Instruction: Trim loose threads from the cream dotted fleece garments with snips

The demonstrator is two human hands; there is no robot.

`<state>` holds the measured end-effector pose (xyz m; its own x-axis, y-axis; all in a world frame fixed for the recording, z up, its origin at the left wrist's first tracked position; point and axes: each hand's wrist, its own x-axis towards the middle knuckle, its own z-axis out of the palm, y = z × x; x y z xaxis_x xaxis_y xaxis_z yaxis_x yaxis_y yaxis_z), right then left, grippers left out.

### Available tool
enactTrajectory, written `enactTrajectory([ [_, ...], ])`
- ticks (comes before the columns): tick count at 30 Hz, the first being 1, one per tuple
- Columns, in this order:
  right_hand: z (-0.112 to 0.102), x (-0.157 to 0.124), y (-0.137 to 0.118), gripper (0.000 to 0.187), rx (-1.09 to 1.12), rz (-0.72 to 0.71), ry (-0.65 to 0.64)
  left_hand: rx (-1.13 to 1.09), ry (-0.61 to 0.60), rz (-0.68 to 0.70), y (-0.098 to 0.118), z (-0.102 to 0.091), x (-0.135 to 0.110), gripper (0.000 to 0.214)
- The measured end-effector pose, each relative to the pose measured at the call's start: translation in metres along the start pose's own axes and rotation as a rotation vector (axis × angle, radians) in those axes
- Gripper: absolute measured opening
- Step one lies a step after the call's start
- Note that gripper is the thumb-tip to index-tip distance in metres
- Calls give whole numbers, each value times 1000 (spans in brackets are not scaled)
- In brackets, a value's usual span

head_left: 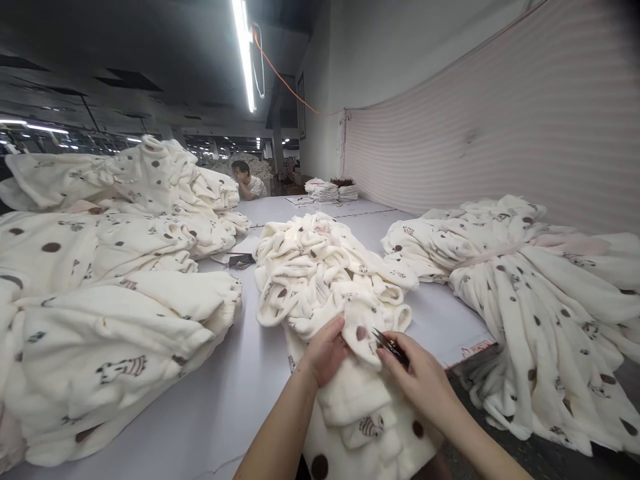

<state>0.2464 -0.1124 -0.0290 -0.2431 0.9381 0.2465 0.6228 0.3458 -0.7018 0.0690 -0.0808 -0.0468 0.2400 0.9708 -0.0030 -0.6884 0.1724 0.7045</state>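
A cream fleece garment [363,333] with brown dots and small animal prints lies in front of me, part of it hanging over the table's near edge. My left hand [327,350] grips its edge between thumb and fingers. In my right hand [415,373] is a pair of dark thread snips [393,348], their points turned left toward the cloth and close to it. A heap of matching fleece pieces [320,267] lies just beyond both hands. Folded layers of the same cloth [370,407] show below them.
Large piles of the same fleece [120,333] cover the left side of the table [260,373]. A tied bundle [520,267] hangs over the right edge. Stacked pieces [323,192] and a seated person [249,183] are farther back. A striped cloth [490,127] covers the wall.
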Motion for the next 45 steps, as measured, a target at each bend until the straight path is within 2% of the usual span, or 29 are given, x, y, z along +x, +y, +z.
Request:
enactTrajectory([
  [2,7,-6,-5,31,27,-37,-66,9,-16,-44,1,0,4,37],
  [4,20,-17,-10,28,40,-130,-242,17,-20,-59,4,0,7,39],
  [6,36,-24,-12,27,-55,-234,-377,30,-12,-57,9,-2,4,38],
  [8,47,-22,-9,21,-152,-281,-394,57,15,-41,14,-6,-6,36],
  [10,49,-12,-4,17,-98,-255,-362,154,161,52,17,-13,-25,31],
  [13,37,10,0,15,146,-169,-352,316,483,257,6,-24,-61,18],
  [15,29,21,-2,17,251,-116,-373,399,573,299,-11,-25,-79,17],
  [16,25,25,-3,16,280,-97,-379,515,596,305,-20,-24,-84,18],
  [18,21,28,-8,15,290,-98,-397,596,561,342,-37,-18,-85,23],
  [20,18,26,-12,12,240,-119,-403,570,506,361,-46,-12,-79,24],
  [24,6,20,-15,18,89,-171,-349,419,440,372,-44,-6,-68,22],
  [28,0,16,-16,22,-45,-241,-280,376,422,358,-39,-6,-69,24],
  [35,15,8,-6,33,-111,-258,-213,431,530,439,-45,0,-70,28],
  [39,12,17,-1,23,-97,-209,-148,427,606,547,-49,-1,-68,35],
  [41,5,22,-4,19,-21,-213,-172,456,610,560,-50,-4,-70,33],
  [45,-6,26,-21,23,29,-243,-269,498,584,515,-47,-11,-73,29],
])
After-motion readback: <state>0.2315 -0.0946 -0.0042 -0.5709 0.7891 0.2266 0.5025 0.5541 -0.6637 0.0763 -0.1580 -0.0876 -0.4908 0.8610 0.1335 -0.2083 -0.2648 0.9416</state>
